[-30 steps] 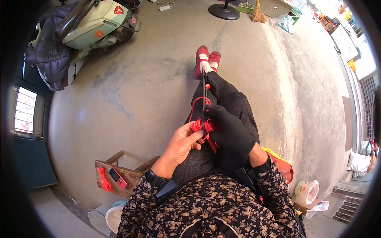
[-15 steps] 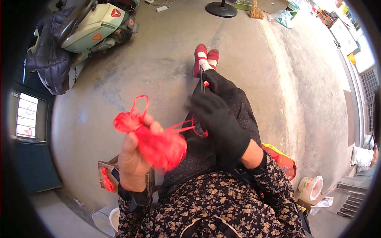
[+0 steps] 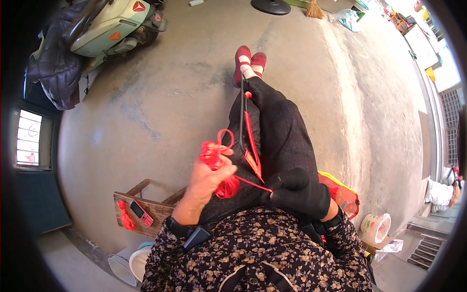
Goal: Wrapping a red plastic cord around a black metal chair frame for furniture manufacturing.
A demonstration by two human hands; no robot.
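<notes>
A bundle of red cord (image 3: 227, 188) is in my bare left hand (image 3: 203, 176), its fingers and thumb wrapped round the middle. One loop sticks up above the fist. From the bundle a strand of cord (image 3: 250, 183) runs taut to my right hand (image 3: 302, 192), which wears a black glove and pinches the strand near its fingertips. On my lap, between the legs, lies a thin black frame (image 3: 241, 121), narrow and long. Flat red cord covers its right side and near end, with a red knob close to its far end. Neither hand touches this frame.
A wooden stool (image 3: 168, 209) at my left bears a red-and-black phone (image 3: 141, 213) and another small red cord bundle (image 3: 126, 216). A red bag (image 3: 344, 197) and a white bucket (image 3: 375, 228) stand at my right. A scooter (image 3: 107, 34) is parked at far left.
My left hand has brought the bundle right and toward my lap. My right hand has come down from over the frame toward my waist, uncovering it. The strand between my hands is now taut.
</notes>
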